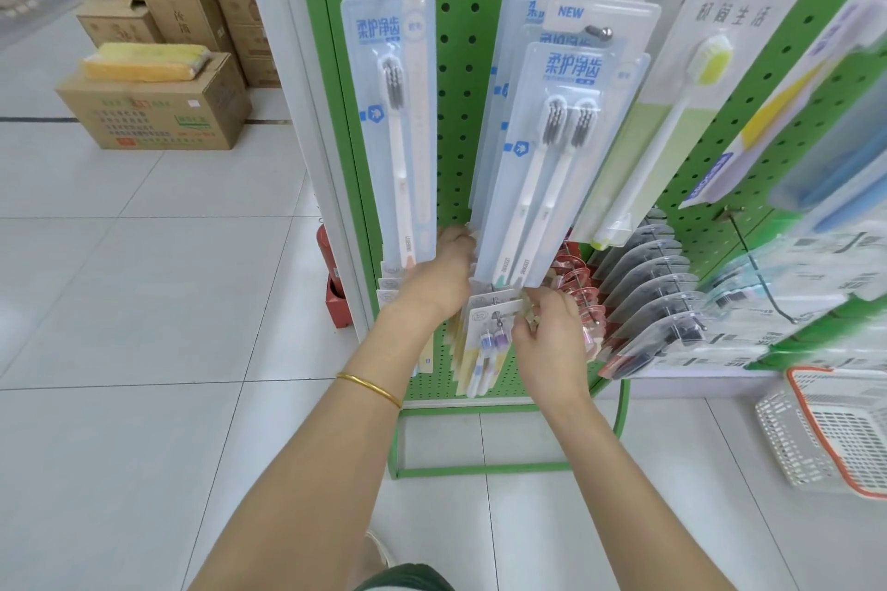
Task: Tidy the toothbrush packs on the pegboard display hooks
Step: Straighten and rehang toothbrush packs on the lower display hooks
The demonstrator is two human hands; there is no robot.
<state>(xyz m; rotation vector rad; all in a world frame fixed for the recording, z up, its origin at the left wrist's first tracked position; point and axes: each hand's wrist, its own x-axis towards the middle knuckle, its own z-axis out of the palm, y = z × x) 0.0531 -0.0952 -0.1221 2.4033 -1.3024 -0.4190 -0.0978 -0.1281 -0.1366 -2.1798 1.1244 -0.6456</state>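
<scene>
A green pegboard (456, 120) carries hanging toothbrush packs. One light-blue pack row (391, 110) hangs at the left, and a thicker row of twin-brush packs (552, 149) hangs in the middle. Below them hangs a row of small packs (485, 341) with purple and blue brushes. My left hand (441, 276) reaches in behind the bottom of the twin-brush packs; its fingertips are hidden there. My right hand (547, 331) pinches the top right corner of the front small pack, just under the twin-brush packs.
More packs hang to the right: a green-brush pack (672, 110), dark packs (648, 293) and red ones (576, 283). A white and orange basket (825, 432) sits on the floor at right. Cardboard boxes (153, 101) stand far left. A red extinguisher (324, 245) stands behind the rack.
</scene>
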